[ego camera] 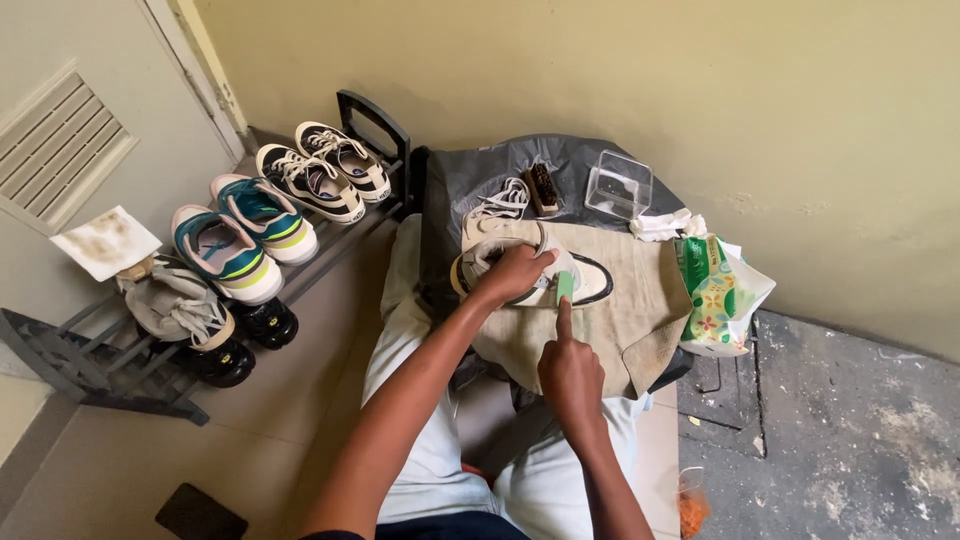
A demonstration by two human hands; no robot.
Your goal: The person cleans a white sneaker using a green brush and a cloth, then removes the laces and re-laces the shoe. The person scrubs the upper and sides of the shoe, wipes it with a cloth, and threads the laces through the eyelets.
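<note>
Knees in pale trousers [440, 470] fill the near edge, cut off at the bottom of the frame. Above them the right hand [570, 372] is curled closed around a small green brush [565, 287], forefinger stretched along its handle; the bristle end is hidden against the shoe. The left hand [515, 272] clamps down over the top of a white sneaker [590, 282] with a dark sole edge, covering most of its upper, so the shoe's opening cannot be made out. The sneaker lies on its side on a beige cloth [640, 320] spread over a small counter [470, 175] draped in grey plastic; the counter's legs are hidden by the cloth and the person's lap.

Just right of the cloth sits a green-and-white floral packet [718, 295], partly hanging off the edge. Beyond the shoe lie loose white laces [502, 200], a dark wooden brush [542, 188], a clear plastic box [618, 185] and a crumpled white rag [660, 225], all close to the yellow wall [700, 80].

To the left, a black metal shoe rack [380, 125] carries a pair of black-and-white sneakers [325, 172] and a pair of teal-and-white trainers [240, 235]; a grey shoe [175, 305] rests on dark shoes that are mostly hidden. A stained paper sheet [105, 242] sits at its far end.
</note>
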